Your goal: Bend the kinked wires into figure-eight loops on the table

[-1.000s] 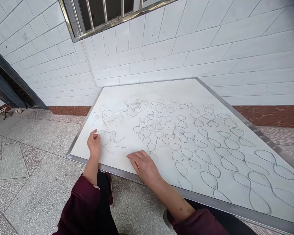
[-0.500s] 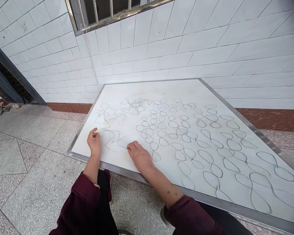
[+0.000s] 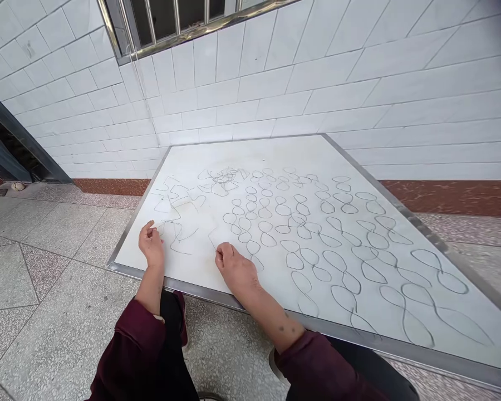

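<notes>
A white tabletop point(image 3: 200, 267) with a metal edge carries many thin dark wire-like pieces. Figure-eight loops point(image 3: 342, 267) spread over its middle and right, and a tangle of bent pieces point(image 3: 225, 176) lies toward the back. My right hand point(image 3: 236, 267) is pinched near the front edge, on a thin bent strand point(image 3: 211, 236) that rises from the fingertips. At the left, my left hand point(image 3: 151, 243) hovers by some loose bent pieces point(image 3: 181, 236), its fingers curled and partly apart. I make out nothing in it.
Behind the table stands a white tiled wall point(image 3: 217, 106) with a barred window point(image 3: 175, 22) at the upper left. Speckled floor tiles point(image 3: 67, 301) lie to the left. My legs point(image 3: 171, 345) are under the table's front edge.
My right hand has pulled a bent strand away from the loose pieces at the left, and the strand now stands apart. The whole view has shifted a little.
</notes>
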Demonstrator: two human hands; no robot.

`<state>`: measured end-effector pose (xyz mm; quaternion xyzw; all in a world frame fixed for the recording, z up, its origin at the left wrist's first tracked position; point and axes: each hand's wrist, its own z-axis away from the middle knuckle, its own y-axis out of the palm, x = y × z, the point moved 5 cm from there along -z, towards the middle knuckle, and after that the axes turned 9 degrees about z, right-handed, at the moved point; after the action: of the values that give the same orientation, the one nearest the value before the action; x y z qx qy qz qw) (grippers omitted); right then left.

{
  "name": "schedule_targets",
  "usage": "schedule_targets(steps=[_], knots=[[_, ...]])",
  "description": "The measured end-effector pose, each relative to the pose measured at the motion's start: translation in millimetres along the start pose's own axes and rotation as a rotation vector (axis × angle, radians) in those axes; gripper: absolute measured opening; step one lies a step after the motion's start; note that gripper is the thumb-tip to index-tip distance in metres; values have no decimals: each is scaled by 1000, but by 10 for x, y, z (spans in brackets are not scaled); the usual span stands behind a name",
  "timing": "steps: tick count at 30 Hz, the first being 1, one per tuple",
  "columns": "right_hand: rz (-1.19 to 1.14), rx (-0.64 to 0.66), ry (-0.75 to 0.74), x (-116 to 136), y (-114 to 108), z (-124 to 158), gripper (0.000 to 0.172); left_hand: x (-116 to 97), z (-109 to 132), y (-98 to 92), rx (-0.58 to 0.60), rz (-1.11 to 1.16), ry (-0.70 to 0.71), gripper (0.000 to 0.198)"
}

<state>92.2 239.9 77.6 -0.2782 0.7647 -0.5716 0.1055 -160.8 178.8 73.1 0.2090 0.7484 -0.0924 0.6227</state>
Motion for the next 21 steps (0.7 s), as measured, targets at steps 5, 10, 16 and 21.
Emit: schedule_targets(steps=[5, 10, 16, 21], knots=[[-213, -233, -155, 114, -141, 123, 10, -124, 17, -2, -44, -84, 100, 32], [-240, -336, -235, 168, -186, 191, 13, -319, 106, 32, -18, -145, 206, 32], [-251, -389, -272, 150, -262, 224, 11, -473, 619, 197, 260, -131, 93, 35], [-234, -403, -377, 198, -315, 305, 9, -499, 1031, 349, 439, 104, -154, 54]])
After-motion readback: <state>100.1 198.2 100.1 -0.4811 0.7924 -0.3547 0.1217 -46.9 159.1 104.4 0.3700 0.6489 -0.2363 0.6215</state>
